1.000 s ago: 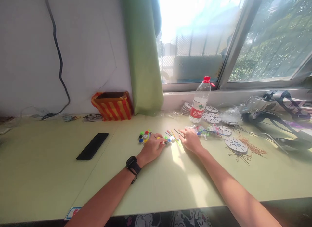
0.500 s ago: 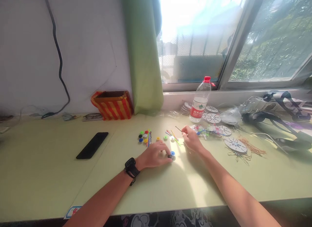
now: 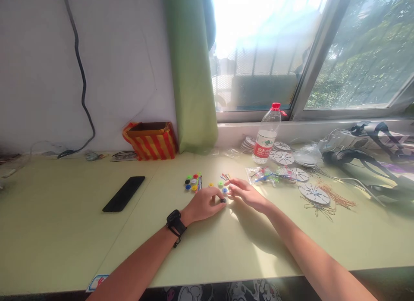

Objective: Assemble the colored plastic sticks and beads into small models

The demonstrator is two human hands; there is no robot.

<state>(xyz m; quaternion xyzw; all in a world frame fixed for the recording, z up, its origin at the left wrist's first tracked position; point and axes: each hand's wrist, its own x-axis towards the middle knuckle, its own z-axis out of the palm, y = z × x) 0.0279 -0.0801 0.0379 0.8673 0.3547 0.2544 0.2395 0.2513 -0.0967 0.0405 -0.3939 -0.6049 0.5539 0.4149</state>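
My left hand (image 3: 203, 204) rests low over the table, thumb and fingertips pinched on a small black disc (image 3: 223, 200). My right hand (image 3: 247, 193) hovers just to its right, fingers curled in a pinch; a thin dark stick between them is mostly hidden. Close to both hands' fingertips is a blue disc (image 3: 225, 190). Behind them lie a green disc (image 3: 220, 184) and a yellow disc (image 3: 211, 185). Farther left, several coloured discs (image 3: 194, 181) sit in a cluster beside a bundle of thin coloured sticks (image 3: 199, 180). More sticks (image 3: 224, 177) show partly behind my right hand.
A water bottle (image 3: 267, 135) stands by the window. To the right are slotted round plates (image 3: 313, 193), brown strings (image 3: 338, 195), a plastic bag of coloured pieces (image 3: 265, 174) and black straps (image 3: 352, 158). A phone (image 3: 123, 194) and a striped box (image 3: 152, 141) are left.
My right hand has moved left and slightly down, bringing the stick close to my left hand. The blue disc now shows farther back, apart from the black disc.
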